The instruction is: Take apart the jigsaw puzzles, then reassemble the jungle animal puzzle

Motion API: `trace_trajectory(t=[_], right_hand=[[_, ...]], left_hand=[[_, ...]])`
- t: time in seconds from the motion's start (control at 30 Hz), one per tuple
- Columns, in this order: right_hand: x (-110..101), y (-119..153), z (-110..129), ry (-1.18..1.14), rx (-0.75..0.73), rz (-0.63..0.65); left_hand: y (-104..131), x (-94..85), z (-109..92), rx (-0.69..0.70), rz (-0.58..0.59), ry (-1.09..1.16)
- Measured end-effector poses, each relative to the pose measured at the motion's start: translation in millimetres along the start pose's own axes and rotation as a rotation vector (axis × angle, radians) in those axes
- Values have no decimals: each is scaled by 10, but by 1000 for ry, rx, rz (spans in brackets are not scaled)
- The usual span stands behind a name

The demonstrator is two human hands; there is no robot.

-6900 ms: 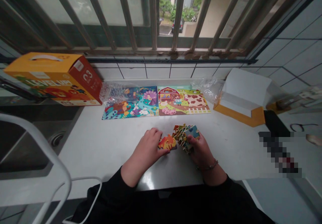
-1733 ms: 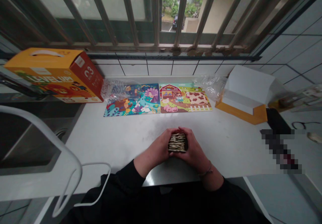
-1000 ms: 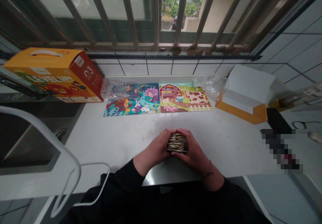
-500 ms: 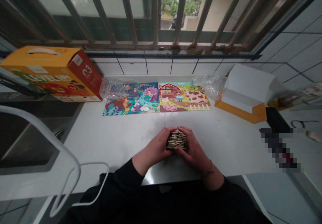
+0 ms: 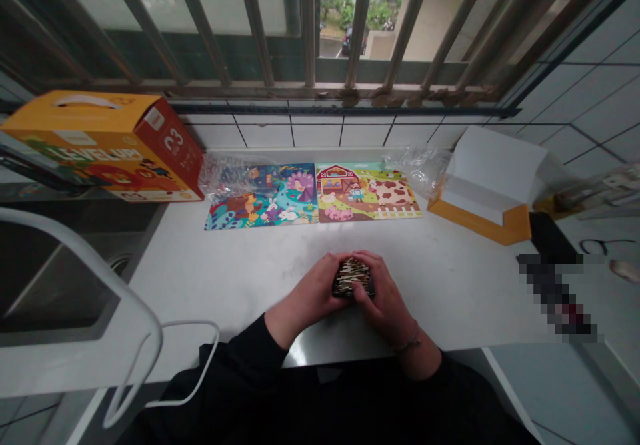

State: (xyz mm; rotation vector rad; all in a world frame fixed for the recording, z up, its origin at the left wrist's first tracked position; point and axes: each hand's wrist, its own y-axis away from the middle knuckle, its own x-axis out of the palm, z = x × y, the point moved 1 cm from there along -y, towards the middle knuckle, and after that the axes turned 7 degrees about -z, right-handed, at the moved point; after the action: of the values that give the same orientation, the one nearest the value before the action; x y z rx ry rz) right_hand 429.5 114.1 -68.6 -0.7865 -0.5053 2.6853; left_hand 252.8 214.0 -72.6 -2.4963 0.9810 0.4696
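Note:
A thick stack of thin, dark-faced pieces with pale edges (image 5: 351, 273) sits between my two hands above the front of the counter. My left hand (image 5: 320, 283) is closed around the stack's left side. From the other side, my right hand (image 5: 383, 291) wraps the stack, its thumb lying across the near edges. Fingertips of both hands meet at the far side. What is printed on the pieces, and their exact outline, cannot be made out. Beyond the hands lie two picture sheets side by side, a night scene with animals (image 5: 265, 198) and a farm scene (image 5: 367, 195).
An orange carton with a handle (image 5: 100, 145) stands at the back left beside the sink (image 5: 45, 285). Clear plastic wrapping (image 5: 417, 171) lies near an open white-and-orange box (image 5: 487, 185). A white curved tube (image 5: 115, 278) arches over the left front of the white counter (image 5: 230, 265).
My right thumb has shifted up over the near side of the stack, and the pieces' edges now slant a little. The sheets and boxes have stayed put.

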Motion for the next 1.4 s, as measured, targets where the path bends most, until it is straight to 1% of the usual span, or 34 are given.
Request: trace_trajectory(t=[0.37,0.53,0.67,0.8,0.9,1.0,1.07,1.2,1.3,1.4], right_hand=[[-12,38,-35,-54,40,-34],[-17,79,-69,53,44,-39],[-17,128,-88,125,60,-13],[-78,156,-118,108,42,74],[-153,152,-151,98,18,138],[-197,126,-170,80,2,170],[-199,101,-167,69,-8,168],[-179,57,-143,65,-17,141],[-171,50,-139,69,-3,136],[-178,59,-143,83,-10,122]], left_hand=[[-14,-10,-17,14,-6,35],[11,-2,-2,1,-18,37],[26,-8,-12,9,-16,4],[36,-23,-20,14,34,-38],[40,-4,24,16,62,-51],[32,28,83,22,71,-70],[25,35,97,21,77,-86],[24,-3,60,7,85,-57],[39,-39,55,-17,60,-61],[61,-53,95,-35,42,-93]])
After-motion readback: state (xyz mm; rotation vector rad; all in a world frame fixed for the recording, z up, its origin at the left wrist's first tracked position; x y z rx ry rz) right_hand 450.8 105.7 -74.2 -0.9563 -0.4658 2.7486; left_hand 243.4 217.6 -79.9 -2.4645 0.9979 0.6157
